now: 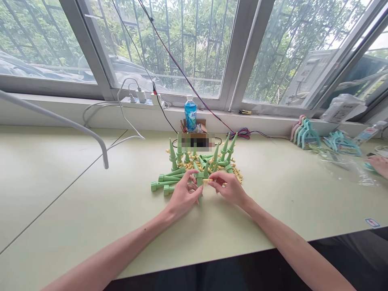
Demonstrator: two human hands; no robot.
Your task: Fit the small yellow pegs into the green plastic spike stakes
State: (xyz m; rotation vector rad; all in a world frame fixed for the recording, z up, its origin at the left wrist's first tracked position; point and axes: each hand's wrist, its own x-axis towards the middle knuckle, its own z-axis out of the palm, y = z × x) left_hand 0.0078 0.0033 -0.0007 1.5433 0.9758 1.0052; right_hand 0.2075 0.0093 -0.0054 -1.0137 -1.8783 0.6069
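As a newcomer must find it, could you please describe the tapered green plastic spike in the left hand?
On the pale yellow-green table, look to the near edge of the pile of green and yellow plastic parts. There the left hand holds the tapered green plastic spike, tip down, whereas neighbouring spikes stand tip up or lie flat.

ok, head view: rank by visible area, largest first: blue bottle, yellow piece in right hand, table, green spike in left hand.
1. Table
2. Blue bottle
3. Green spike, partly covered by the left hand
4. Yellow piece, its end hidden in the right hand
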